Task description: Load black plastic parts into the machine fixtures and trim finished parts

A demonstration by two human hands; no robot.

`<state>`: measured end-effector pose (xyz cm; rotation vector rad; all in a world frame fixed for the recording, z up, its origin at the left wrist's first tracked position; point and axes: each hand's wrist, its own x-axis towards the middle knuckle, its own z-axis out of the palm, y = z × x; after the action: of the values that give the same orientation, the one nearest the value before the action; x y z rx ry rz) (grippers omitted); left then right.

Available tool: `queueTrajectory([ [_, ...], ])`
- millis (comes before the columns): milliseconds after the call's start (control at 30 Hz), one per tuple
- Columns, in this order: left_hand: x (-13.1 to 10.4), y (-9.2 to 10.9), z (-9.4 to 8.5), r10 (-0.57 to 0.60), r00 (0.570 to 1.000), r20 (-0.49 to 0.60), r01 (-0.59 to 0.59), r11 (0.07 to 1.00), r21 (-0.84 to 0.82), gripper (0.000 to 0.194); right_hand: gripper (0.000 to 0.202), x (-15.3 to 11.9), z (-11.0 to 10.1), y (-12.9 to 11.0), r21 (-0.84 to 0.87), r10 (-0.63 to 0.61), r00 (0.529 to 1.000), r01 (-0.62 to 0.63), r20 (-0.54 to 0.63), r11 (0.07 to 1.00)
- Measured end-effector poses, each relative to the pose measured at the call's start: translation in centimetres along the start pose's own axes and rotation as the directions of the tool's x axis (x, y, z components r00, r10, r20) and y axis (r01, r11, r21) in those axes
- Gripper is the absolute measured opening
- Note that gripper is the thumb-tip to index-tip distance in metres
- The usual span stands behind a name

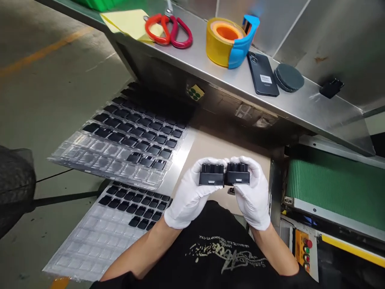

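Two black rectangular plastic parts (211,178) sit side by side, lower centre of frame. White-gloved left hand (190,193) curls around one, white-gloved right hand (254,193) around the other.

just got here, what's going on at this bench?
Someone wearing white gloves has a black part in each hand: the left hand holds one black part, the right hand another black part. They're side by side above the tan surface; can't tell if they touch. Off to the left, an upper transparent tray and a lower transparent tray carry rows of black pieces.
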<state>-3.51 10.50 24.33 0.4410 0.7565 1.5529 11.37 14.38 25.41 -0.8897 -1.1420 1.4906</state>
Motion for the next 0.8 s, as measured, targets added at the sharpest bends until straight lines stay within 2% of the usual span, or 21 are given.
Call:
queueTrajectory([
  [133, 0.5, -0.1, -0.3, -0.054, 0.998, 0.037, 0.052, 0.996, 0.067, 0.041, 0.045, -0.7, -0.2, 0.7, -0.064, -0.044, 0.996, 0.040, -0.076, 0.997],
  [300, 1.1, -0.3, -1.3, -0.129, 0.990, 0.065, 0.119, 0.984, 0.136, 0.042, 0.044, -1.6, 0.6, 1.1, -0.097, -0.091, 0.982, 0.076, -0.167, 0.992],
  [433, 1.7, 0.0, -1.9, -0.189, 0.977, 0.101, 0.172, 0.973, 0.155, 0.042, 0.044, -2.0, 1.4, 1.3, -0.243, -0.151, 0.957, 0.089, -0.248, 0.966],
  [633, 2.7, 0.5, -2.4, -0.309, 0.935, 0.173, 0.301, 0.951, 0.070, 0.042, 0.044, -2.1, 2.2, 1.3, -0.391, -0.179, 0.931, 0.043, -0.318, 0.919],
  [800, 3.4, 0.3, -2.4, -0.392, 0.885, 0.252, 0.416, 0.908, -0.051, 0.042, 0.045, -2.0, 2.5, 0.1, -0.485, -0.197, 0.926, 0.018, -0.321, 0.874],
])
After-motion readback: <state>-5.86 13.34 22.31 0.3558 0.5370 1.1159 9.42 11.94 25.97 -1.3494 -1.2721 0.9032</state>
